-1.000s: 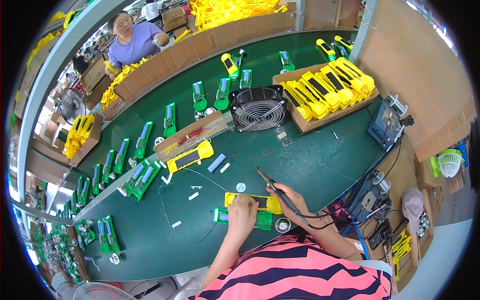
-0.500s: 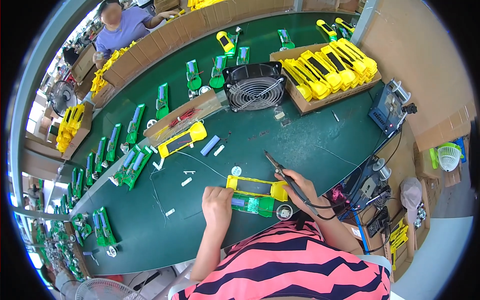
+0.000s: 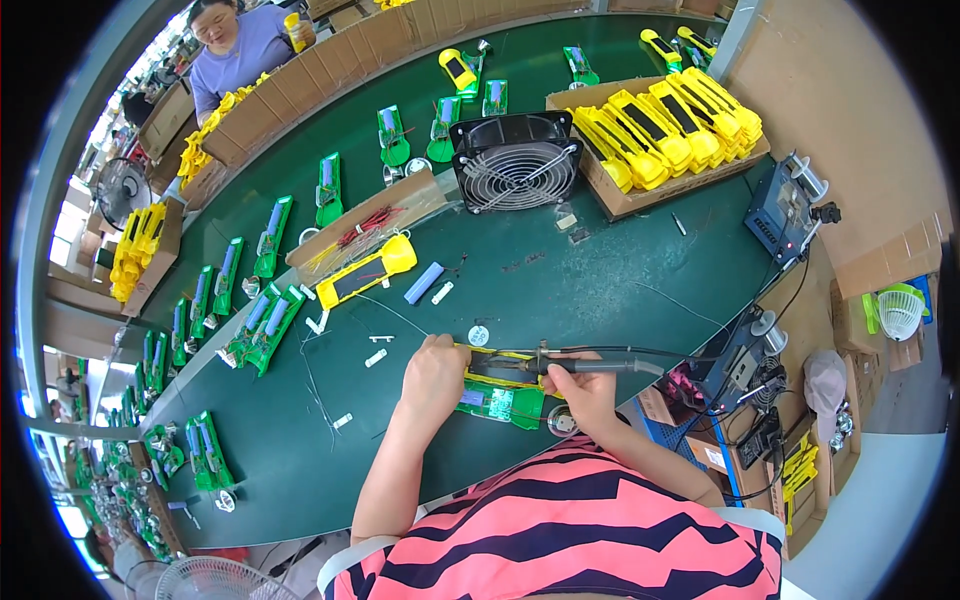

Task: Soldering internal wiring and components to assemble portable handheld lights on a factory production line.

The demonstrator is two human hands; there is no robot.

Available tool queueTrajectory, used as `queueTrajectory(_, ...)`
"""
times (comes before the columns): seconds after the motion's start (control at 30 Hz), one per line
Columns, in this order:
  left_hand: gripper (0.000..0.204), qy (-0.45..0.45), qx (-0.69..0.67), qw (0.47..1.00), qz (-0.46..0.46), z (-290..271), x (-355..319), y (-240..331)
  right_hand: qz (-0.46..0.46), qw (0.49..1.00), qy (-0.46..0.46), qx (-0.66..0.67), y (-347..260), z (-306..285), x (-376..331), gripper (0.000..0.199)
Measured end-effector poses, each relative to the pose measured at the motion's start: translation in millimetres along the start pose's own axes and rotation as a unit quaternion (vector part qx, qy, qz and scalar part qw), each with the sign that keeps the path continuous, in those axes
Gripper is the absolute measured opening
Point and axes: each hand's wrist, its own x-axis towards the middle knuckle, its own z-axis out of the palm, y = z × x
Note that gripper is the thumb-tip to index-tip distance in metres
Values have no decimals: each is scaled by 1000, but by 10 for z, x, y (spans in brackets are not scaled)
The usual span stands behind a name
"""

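My right hand point(image 3: 585, 392) grips a soldering iron point(image 3: 590, 365) that lies nearly level, its tip pointing left over a yellow plastic casing point(image 3: 495, 381). The casing has a dark panel inside. My left hand point(image 3: 432, 378) is closed at the casing's left end; its fingertips are hidden, and a thin wire point(image 3: 395, 314) runs up to its knuckles. Just below the casing, nearer me, lies a green casing point(image 3: 525, 408) holding a blue cell and a circuit board. A round silver lamp head point(image 3: 562, 420) is beside its right end.
A second yellow casing point(image 3: 368, 272), a loose blue cell point(image 3: 424, 283) and small white pieces lie on the green table. Behind are a black fan point(image 3: 516, 165) and a cardboard box point(image 3: 650, 198) of yellow casings. Several green casings line the left. A soldering station point(image 3: 778, 215) stands right. A co-worker point(image 3: 238, 60) is beyond.
My right hand has lowered the iron from upright-slanting to nearly level, its tip now over the yellow casing. My left hand has moved slightly up. The co-worker has lifted a yellow piece.
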Motion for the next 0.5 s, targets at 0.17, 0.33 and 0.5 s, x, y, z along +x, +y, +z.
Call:
queueTrajectory(0.17,9,-26,-10,1000,1,-27,48,-15,51,999,-4,-10,19,32,61,12)
queueTrajectory(0.33,9,-35,-12,999,3,-33,46,-6,69,998,-12,4,16,41,93,11)
queueTrajectory(0.5,10,-45,-7,999,1,-22,48,12,73,997,-1,-20,11,59,92,10)
